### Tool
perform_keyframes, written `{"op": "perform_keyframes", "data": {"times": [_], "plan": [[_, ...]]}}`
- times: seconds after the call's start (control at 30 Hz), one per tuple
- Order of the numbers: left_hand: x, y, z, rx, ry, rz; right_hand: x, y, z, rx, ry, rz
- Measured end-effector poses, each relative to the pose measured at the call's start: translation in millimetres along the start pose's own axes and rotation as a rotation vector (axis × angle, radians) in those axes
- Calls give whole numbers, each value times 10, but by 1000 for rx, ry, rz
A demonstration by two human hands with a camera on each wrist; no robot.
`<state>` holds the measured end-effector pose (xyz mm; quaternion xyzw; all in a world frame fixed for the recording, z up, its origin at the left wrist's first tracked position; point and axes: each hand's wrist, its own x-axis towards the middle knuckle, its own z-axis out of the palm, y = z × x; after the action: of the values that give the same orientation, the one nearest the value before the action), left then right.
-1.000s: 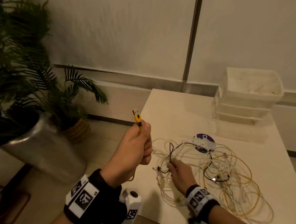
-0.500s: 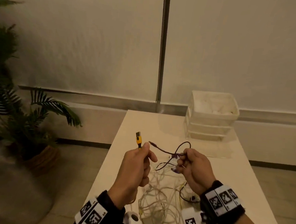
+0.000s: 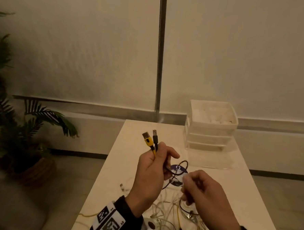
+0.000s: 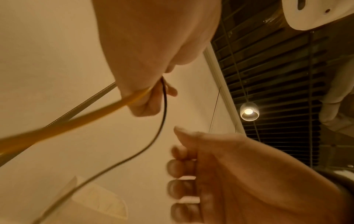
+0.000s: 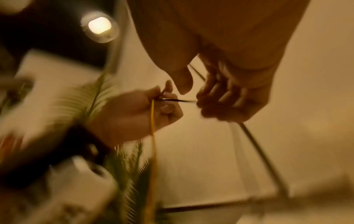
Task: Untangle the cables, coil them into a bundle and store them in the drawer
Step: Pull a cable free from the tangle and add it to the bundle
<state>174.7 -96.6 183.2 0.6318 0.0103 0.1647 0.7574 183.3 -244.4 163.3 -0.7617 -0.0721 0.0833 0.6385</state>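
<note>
My left hand [image 3: 158,151] is raised over the white table [image 3: 249,200] and grips two USB plugs side by side, a yellow plug [image 3: 147,140] and a black plug [image 3: 155,136]. The yellow cable [image 4: 80,119] and the black cable [image 4: 162,115] leave its fist. The black cable loops [image 3: 183,167] toward my right hand [image 3: 186,188], whose curled fingers [image 5: 206,100] pinch it just to the right and lower. Under both hands a tangle of pale and yellow cables [image 3: 166,215] lies on the table. The clear drawer unit [image 3: 210,134] stands at the back right, drawers pushed in.
A round purple disc [image 3: 175,167] lies on the table beyond the hands. Potted palms [image 3: 31,125] stand on the floor at the left. The table's left edge [image 3: 97,182] runs close to my left wrist. A lit lamp [image 4: 249,112] hangs overhead.
My right hand lifted the black cable's plug out of the tangle and passed it to my left hand, which now grips both plugs. The right hand has dropped lower along the black cable.
</note>
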Motion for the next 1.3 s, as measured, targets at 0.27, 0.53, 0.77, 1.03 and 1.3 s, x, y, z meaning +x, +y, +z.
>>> {"op": "perform_keyframes", "data": {"times": [0.27,0.53,0.77,1.03,1.3], "plan": [[-12,63,123,70,-97,146,109,-184,143,-268,-356,-413],[219,568,-323,-76,8,221,304,371,-93,-423,-426,-479],[200,596,-485,728,-210,257,440,399,-295,-273,-309,-249],[65,184,79,611,-186,57,485,-195,-367,-209,-340,-286],[265,387,94,385,14,277,512,58,-463,99,-383,-197]]}}
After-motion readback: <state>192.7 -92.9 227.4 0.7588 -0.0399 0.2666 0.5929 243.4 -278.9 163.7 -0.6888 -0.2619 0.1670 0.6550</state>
